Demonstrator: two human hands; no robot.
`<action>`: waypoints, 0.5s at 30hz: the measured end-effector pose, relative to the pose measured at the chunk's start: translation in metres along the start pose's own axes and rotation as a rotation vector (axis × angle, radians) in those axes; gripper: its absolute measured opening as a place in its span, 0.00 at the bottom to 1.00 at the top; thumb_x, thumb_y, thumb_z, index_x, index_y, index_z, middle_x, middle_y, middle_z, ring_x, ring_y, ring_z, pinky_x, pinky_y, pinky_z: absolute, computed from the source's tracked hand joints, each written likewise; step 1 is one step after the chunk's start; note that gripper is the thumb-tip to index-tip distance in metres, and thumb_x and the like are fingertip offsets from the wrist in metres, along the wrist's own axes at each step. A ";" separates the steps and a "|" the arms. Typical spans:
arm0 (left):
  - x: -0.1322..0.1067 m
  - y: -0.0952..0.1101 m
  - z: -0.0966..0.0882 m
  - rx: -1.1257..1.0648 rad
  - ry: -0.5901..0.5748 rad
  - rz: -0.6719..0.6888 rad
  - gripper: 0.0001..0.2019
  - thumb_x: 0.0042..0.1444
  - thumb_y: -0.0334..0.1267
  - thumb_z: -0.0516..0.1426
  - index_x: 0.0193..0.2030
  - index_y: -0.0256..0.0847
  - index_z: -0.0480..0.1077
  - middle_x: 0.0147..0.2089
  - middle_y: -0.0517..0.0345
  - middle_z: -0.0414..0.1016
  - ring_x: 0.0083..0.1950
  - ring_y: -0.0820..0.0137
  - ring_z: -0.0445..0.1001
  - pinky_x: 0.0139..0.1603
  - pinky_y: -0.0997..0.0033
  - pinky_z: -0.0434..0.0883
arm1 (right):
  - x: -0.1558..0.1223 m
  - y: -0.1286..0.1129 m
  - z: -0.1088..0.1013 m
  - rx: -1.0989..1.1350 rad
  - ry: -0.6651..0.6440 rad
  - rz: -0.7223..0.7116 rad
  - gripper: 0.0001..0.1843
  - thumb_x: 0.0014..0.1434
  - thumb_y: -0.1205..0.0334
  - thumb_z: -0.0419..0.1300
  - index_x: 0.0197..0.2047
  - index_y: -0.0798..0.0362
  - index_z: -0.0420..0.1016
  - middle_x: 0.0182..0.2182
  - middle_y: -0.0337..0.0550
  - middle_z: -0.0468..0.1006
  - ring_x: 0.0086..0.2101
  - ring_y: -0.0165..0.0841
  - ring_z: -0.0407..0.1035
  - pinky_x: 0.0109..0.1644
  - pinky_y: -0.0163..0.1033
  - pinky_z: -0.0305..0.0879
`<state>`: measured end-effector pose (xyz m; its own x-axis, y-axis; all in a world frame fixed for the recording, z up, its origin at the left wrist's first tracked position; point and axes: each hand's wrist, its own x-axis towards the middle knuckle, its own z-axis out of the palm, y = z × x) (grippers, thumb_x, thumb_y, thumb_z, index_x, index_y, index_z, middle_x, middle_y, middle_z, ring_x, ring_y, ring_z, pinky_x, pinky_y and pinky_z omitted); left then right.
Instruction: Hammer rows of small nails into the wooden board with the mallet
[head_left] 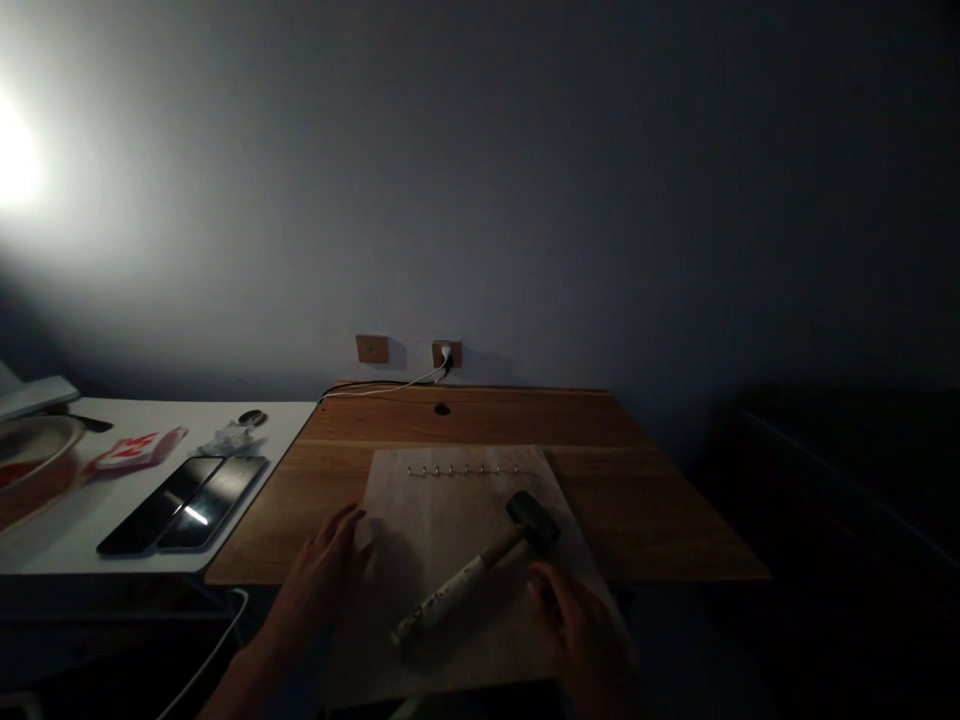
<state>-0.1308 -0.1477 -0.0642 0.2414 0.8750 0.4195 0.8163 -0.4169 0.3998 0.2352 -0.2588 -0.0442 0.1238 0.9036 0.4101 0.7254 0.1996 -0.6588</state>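
Observation:
On a pale flat board [465, 520], a mallet lies diagonally, its dark head [533, 520] to the upper right and its worn white handle [442, 603] toward the lower left. Several small metal nails or screws [451, 470] stand in a row near the board's far edge. My left hand [328, 560] is at the board's left edge, fingers apart and holding nothing. Over the board's right side, just below the mallet head, is my right hand [574, 620], fingers loosely bent and apart. Nothing shows in it, though shadow covers its palm.
The board rests on a wooden table [300, 500] against the wall. To the left, a white table [60, 540] bears two phones [184, 505], a red-and-white packet [139, 450], crumpled plastic [229, 438] and a bowl [37, 460]. A cable runs to the wall socket [446, 353].

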 end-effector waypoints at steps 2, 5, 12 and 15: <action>-0.016 0.004 -0.006 -0.020 -0.029 0.067 0.18 0.66 0.43 0.54 0.61 0.52 0.71 0.67 0.51 0.73 0.60 0.56 0.78 0.58 0.54 0.77 | -0.007 0.018 -0.012 -0.160 0.039 -0.161 0.15 0.73 0.54 0.54 0.53 0.45 0.80 0.45 0.46 0.86 0.45 0.42 0.81 0.51 0.46 0.75; -0.021 0.015 -0.009 -0.037 -0.059 0.115 0.16 0.64 0.44 0.57 0.58 0.56 0.74 0.64 0.55 0.76 0.59 0.55 0.78 0.57 0.54 0.78 | -0.015 0.041 -0.024 -0.367 0.064 -0.285 0.17 0.74 0.54 0.52 0.58 0.47 0.77 0.48 0.46 0.85 0.48 0.41 0.79 0.54 0.46 0.74; 0.007 0.073 -0.004 -0.145 -0.258 0.191 0.15 0.64 0.43 0.58 0.57 0.51 0.74 0.64 0.49 0.75 0.60 0.54 0.76 0.58 0.54 0.75 | -0.020 0.088 -0.065 -0.730 0.105 -0.351 0.20 0.75 0.54 0.48 0.56 0.50 0.78 0.50 0.51 0.84 0.51 0.48 0.76 0.51 0.52 0.71; 0.026 0.109 0.009 -0.210 -0.376 0.299 0.16 0.63 0.38 0.58 0.58 0.47 0.72 0.66 0.47 0.72 0.64 0.54 0.73 0.63 0.52 0.71 | -0.020 0.117 -0.097 -0.885 0.024 -0.320 0.21 0.71 0.65 0.46 0.55 0.50 0.80 0.53 0.54 0.83 0.52 0.53 0.76 0.49 0.55 0.71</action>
<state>-0.0307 -0.1683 -0.0164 0.6514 0.7217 0.2340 0.5694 -0.6689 0.4779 0.3832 -0.2910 -0.0678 -0.1632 0.8457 0.5081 0.9771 0.0673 0.2018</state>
